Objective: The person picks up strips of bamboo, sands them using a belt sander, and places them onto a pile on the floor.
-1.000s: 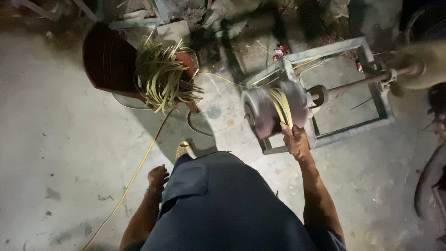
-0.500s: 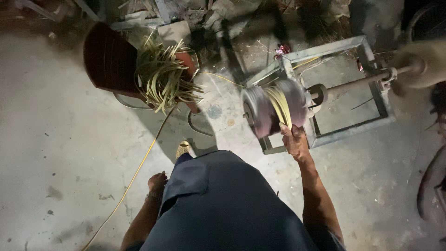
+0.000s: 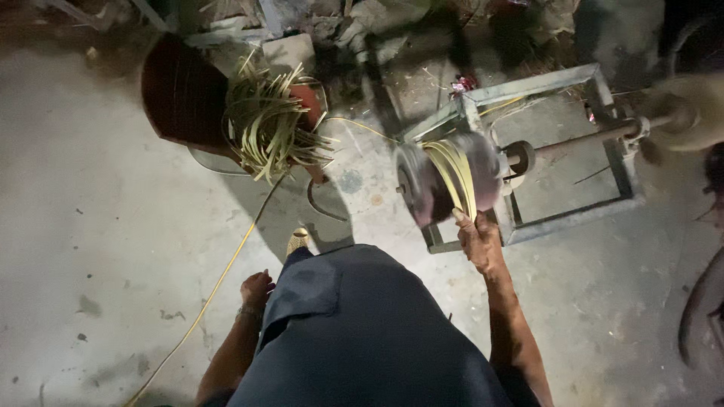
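A: right hand (image 3: pixel 478 241) is closed around a bunch of pale yellow cane strips (image 3: pixel 452 175), pressing them on the blurry grey spinning wheel (image 3: pixel 445 181) in the metal frame (image 3: pixel 603 136).

B: Left hand (image 3: pixel 255 289) hangs loosely curled, empty. Fingers look risky that close; a slip could graze them.

Place type: small craft workshop, rough and dimly lit.
Floor: bare, stained concrete floor (image 3: pixel 113 226) with debris along the far edge.
Machinery: grey metal frame (image 3: pixel 558 143) set directly on the floor, carrying a shaft and a spinning drum (image 3: pixel 445 181).
Material: pale cane strips (image 3: pixel 275 124) heaped in a dark basket (image 3: pixel 181 94).
Cabling: yellow cord (image 3: pixel 219 279) running across the floor.
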